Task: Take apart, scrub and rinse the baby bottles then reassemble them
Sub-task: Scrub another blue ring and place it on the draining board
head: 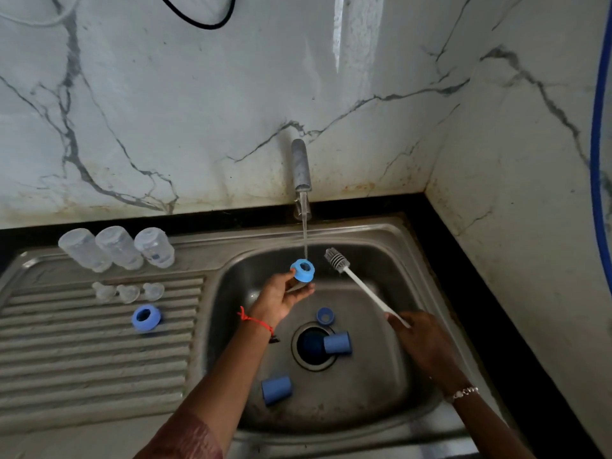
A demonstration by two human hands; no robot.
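Observation:
My left hand (281, 298) pinches a blue bottle collar ring (303, 270) under the running water from the tap (300, 170). My right hand (419, 332) grips the white handle of a bottle brush (337, 259), its grey bristle head raised beside the ring. Three clear bottle bodies (117, 248) stand upside down at the back of the draining board. In front of them lie three clear teats (128, 292) and another blue ring (146, 318). Inside the sink bowl (390, 376) lie two blue caps (276, 389) and a third blue ring (325, 316).
The second blue cap (337, 342) lies over the drain hole. A ribbed steel draining board (82, 359) fills the left. Marble walls close the back and right, with a black counter edge (463, 260) between wall and sink. A blue hose (596, 127) hangs at the far right.

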